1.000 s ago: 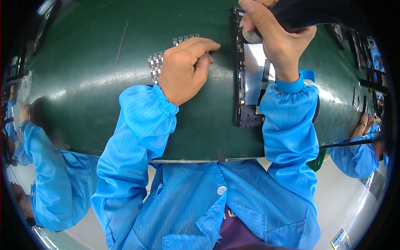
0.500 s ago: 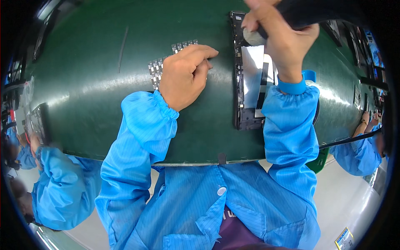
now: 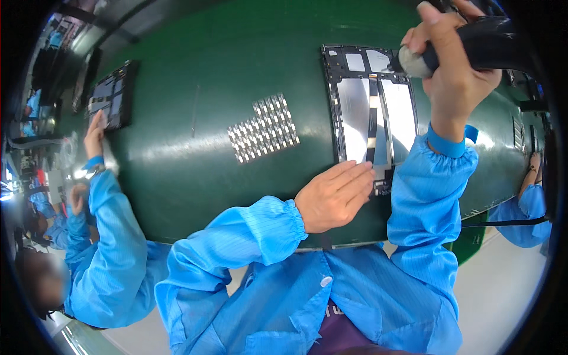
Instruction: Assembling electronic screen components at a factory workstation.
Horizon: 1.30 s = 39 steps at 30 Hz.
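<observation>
An opened tablet back, a black frame with silvery plates inside, lies on the green belt. My left hand rests flat on the belt, fingers together, with its fingertips at the tablet's near edge. My right hand grips a black power screwdriver, whose grey tip sits at the tablet's far right corner. A sheet of small silvery parts lies uncovered to the left of the tablet.
At the left, a co-worker's hand in a blue sleeve touches another opened tablet. Another blue-sleeved person's arm shows at the right edge. The belt's near edge runs just in front of my chest.
My left hand moved off the sheet of silvery parts, down and right to the tablet's near edge. My right hand with the screwdriver stayed at the tablet's far end.
</observation>
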Each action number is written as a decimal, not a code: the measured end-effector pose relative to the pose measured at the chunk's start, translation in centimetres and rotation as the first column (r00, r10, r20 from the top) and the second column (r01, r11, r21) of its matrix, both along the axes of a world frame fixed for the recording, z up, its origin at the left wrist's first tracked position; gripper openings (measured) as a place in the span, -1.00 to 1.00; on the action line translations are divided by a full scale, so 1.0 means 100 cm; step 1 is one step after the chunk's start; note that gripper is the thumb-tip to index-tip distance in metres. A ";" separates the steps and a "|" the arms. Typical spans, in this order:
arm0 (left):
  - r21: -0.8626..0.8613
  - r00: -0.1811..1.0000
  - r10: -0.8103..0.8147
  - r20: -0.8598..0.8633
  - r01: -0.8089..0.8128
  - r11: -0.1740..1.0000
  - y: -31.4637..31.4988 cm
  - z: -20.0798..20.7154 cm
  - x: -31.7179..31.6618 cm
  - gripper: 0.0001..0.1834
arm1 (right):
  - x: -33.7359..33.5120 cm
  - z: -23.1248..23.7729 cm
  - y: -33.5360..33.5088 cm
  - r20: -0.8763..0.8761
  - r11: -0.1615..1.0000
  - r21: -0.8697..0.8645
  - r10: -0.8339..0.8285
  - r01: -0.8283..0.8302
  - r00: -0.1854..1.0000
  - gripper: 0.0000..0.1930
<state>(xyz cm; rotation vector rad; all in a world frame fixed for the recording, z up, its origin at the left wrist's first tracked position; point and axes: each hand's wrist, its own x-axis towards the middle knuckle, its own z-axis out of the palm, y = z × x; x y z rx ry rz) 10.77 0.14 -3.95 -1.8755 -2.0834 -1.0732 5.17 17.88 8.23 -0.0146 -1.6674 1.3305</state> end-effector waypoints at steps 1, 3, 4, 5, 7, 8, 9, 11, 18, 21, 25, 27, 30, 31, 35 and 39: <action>0.013 1.000 0.020 -0.020 -0.019 1.000 0.005 -0.003 -0.010 -0.61 | -0.002 -0.005 0.009 -0.054 0.996 0.014 0.088 -0.087 0.995 -0.71; 0.021 0.996 0.071 -0.060 -0.069 0.997 0.013 -0.001 -0.042 -0.63 | -0.008 -0.013 0.013 -0.099 0.983 0.033 0.185 -0.183 0.978 -0.72; 0.039 0.989 0.132 -0.061 -0.130 0.991 0.020 -0.001 -0.062 -0.66 | -0.008 -0.015 0.011 -0.038 0.989 0.038 0.142 -0.140 0.989 -0.69; 0.003 0.980 0.180 -0.085 -0.180 0.984 0.029 0.004 -0.085 -0.68 | -0.010 -0.017 0.012 -0.067 0.990 0.021 0.140 -0.139 0.988 -0.74; -0.050 0.945 0.292 -0.149 -0.303 0.952 0.043 0.006 -0.135 -0.71 | -0.014 -0.031 0.013 -0.087 0.989 -0.006 0.145 -0.146 0.986 -0.68; -0.068 0.905 0.376 -0.199 -0.396 0.916 0.040 0.007 -0.160 -0.71 | -0.017 -0.035 0.007 -0.086 0.975 -0.085 0.200 -0.207 0.976 -0.70; -0.151 0.851 0.452 -0.267 -0.501 0.852 0.043 0.009 -0.185 -0.72 | -0.014 -0.038 0.003 -0.034 0.972 -0.126 0.196 -0.199 0.980 -0.70; -0.111 0.742 0.575 -0.345 -0.641 0.760 0.035 0.009 -0.210 -0.80 | -0.015 -0.044 0.004 -0.005 0.966 -0.172 0.194 -0.192 0.981 -0.69; -0.384 0.599 0.765 -0.236 -0.781 0.492 -0.055 0.054 -0.172 -0.57 | -0.012 -0.082 0.024 0.082 0.960 -0.244 0.161 -0.137 0.983 -0.71; -0.550 0.591 0.773 -0.231 -0.734 0.397 -0.089 0.058 -0.160 -0.55 | -0.015 -0.085 0.027 0.089 0.962 -0.242 0.155 -0.130 0.984 -0.71; -0.600 0.558 0.825 -0.083 -0.689 0.406 -0.110 0.063 -0.153 -0.62 | -0.020 -0.084 0.025 0.045 0.966 -0.224 0.144 -0.131 0.988 -0.71; -0.604 0.571 0.819 -0.064 -0.675 0.423 -0.108 0.064 -0.155 -0.67 | -0.015 -0.082 0.029 0.069 0.975 -0.187 0.133 -0.119 0.989 -0.70; -0.638 0.597 0.802 -0.019 -0.625 0.450 -0.114 0.057 -0.169 -0.75 | -0.019 -0.085 0.029 0.073 0.968 -0.227 0.126 -0.107 0.989 -0.70; -0.636 0.610 0.792 -0.019 -0.619 0.461 -0.114 0.057 -0.172 -0.75 | -0.021 -0.085 0.028 0.056 0.964 -0.239 0.138 -0.121 0.989 -0.69; -0.697 0.775 0.621 -0.121 -0.512 0.503 -0.112 0.057 -0.178 -0.89 | -0.027 -0.099 0.030 0.069 0.991 -0.132 0.000 0.009 0.998 -0.66; -0.722 0.781 0.620 -0.079 -0.474 0.505 -0.121 0.059 -0.171 -0.89 | -0.021 -0.085 0.021 -0.025 0.999 -0.023 -0.036 0.035 0.999 -0.68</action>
